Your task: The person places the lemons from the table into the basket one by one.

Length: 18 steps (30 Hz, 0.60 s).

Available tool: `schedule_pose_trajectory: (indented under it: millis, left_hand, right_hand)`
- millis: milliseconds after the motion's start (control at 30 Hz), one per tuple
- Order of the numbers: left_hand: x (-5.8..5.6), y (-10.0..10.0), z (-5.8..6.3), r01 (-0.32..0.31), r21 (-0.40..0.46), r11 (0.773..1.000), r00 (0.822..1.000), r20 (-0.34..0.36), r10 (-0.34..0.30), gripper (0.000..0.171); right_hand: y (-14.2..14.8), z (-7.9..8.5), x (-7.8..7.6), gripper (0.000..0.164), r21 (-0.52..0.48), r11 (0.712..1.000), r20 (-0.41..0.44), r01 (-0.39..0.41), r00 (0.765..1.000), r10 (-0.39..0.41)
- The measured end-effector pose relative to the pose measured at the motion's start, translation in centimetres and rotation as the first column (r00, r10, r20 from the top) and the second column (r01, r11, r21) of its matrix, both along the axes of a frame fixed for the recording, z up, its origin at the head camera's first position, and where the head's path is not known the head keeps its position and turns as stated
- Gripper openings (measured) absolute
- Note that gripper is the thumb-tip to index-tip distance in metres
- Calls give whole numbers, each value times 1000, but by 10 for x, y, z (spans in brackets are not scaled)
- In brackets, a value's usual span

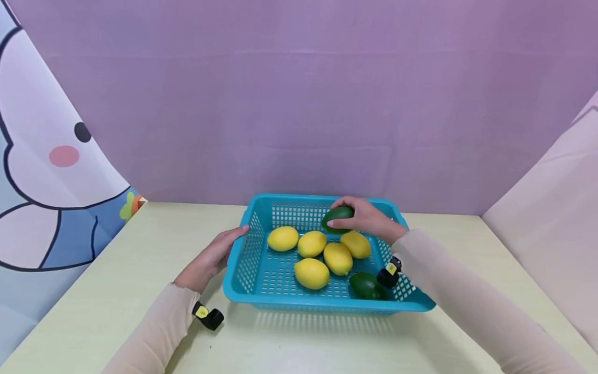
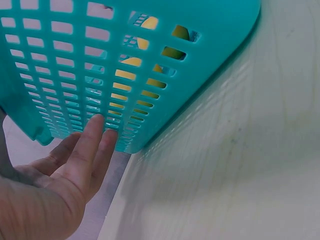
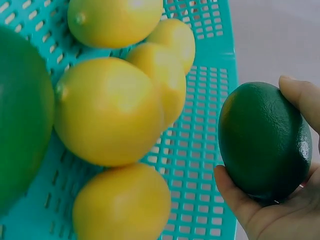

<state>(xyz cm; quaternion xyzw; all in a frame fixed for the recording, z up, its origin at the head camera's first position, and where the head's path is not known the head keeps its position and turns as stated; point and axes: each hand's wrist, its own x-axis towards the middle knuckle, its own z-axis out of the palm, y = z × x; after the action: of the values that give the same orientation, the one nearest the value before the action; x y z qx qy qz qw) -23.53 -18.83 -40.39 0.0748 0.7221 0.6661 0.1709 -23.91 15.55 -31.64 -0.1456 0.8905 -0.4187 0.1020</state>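
Observation:
My right hand (image 1: 369,217) holds a dark green avocado (image 1: 338,219) between thumb and fingers, above the back of a blue plastic basket (image 1: 322,305). In the right wrist view, the avocado (image 3: 265,142) is gripped at its sides. At the basket's left side, my left hand (image 1: 217,254) holds the rim, thumb on top. Its fingers (image 2: 86,150) lie against the perforated outer wall in the left wrist view. Several yellow lemons (image 1: 311,274) lie in the basket's middle. A second avocado (image 1: 367,286) rests in the front right corner, partly behind the right wrist camera.
The basket stands on a pale wooden table (image 1: 140,249), near its back edge. A purple cloth backdrop (image 1: 299,104) rises behind it. At the left hangs a cloth with a cartoon figure (image 1: 42,130); a pale cloth (image 1: 551,218) hangs at the right.

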Motion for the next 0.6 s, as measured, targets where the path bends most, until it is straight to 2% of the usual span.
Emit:
schedule_pose_trajectory:
  millis: [400, 600]
  left_hand:
    - [-2, -2, -3, 13, 7, 1000, 1000, -7, -13, 67]
    - [-3, -1, -2, 10, 4, 1000, 1000, -2, -10, 67]
  right_hand:
    - [-17, -8, 0, 43, 14, 998, 1, -55, 998, 55]
    - [-26, -10, 1, 47, 13, 994, 8, -111, 994, 111]
